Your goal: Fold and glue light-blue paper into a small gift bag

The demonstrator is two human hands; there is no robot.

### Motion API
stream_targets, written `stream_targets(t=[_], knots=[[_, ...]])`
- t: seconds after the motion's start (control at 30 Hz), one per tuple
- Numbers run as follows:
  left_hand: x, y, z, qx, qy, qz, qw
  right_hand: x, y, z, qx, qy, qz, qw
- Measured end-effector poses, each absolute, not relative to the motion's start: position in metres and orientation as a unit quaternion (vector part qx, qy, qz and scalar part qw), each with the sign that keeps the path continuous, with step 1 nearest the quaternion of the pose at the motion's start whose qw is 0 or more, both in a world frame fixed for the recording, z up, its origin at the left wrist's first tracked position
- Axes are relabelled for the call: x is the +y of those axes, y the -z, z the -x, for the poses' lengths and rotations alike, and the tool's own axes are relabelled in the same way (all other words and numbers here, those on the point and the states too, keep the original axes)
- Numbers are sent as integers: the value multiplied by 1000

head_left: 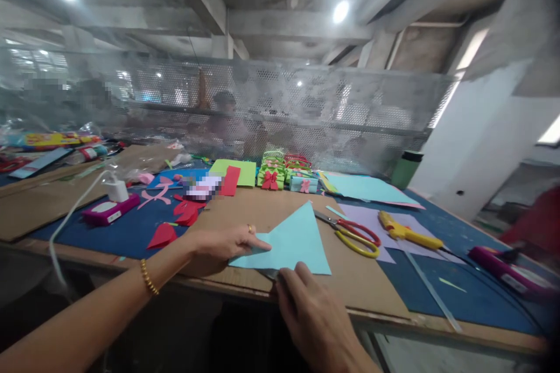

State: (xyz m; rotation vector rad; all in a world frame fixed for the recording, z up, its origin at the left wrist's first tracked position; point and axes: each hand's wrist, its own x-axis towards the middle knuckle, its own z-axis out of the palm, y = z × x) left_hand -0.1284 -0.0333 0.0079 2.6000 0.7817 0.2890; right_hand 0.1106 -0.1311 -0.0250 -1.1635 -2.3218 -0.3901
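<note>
A light blue paper folded into a triangle [294, 240] lies on a brown cardboard sheet [359, 280] near the table's front edge. My left hand [223, 245] presses its fingers flat on the triangle's left corner, with a ring on one finger and a gold bracelet at the wrist. My right hand [308, 312] rests on the triangle's bottom edge, fingers curled down onto the paper. Neither hand lifts the paper.
Red-and-yellow scissors [356, 235] and a yellow glue gun [406, 233] lie to the right on lilac paper. Small paper gift boxes [284, 173], red cutouts [186, 211], a magenta device [109, 211] with a white charger and a green cup [406, 169] stand around. A mesh screen runs behind.
</note>
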Motion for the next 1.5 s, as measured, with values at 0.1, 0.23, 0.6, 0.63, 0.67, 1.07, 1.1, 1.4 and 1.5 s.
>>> stream_targets(t=[0.1,0.23,0.6,0.63,0.67,1.07,1.1,1.4,1.5], knots=[[-30,-4,129,269,-112,-932,214,-126,22,-107,-863,122,428,241],[-23,-1,129,254,-112,-934,224,-122,15,-110,-871,82,438,208],[-28,-7,129,284,-91,-930,213,-119,14,-121,-886,22,432,167],[-28,-7,129,287,-93,-930,211,-119,15,-122,-888,23,429,167],[-28,-7,129,289,-96,-929,211,-119,16,-123,-888,23,427,169],[-30,-11,127,278,-94,-934,203,-116,9,-113,-883,-22,443,154],[-29,-10,127,277,-94,-935,202,-117,9,-114,-883,-28,443,153],[-28,-6,127,274,-96,-931,219,-120,1,-99,-883,-24,444,152],[-26,-2,129,270,-100,-929,232,-121,3,-97,-886,-26,437,155]])
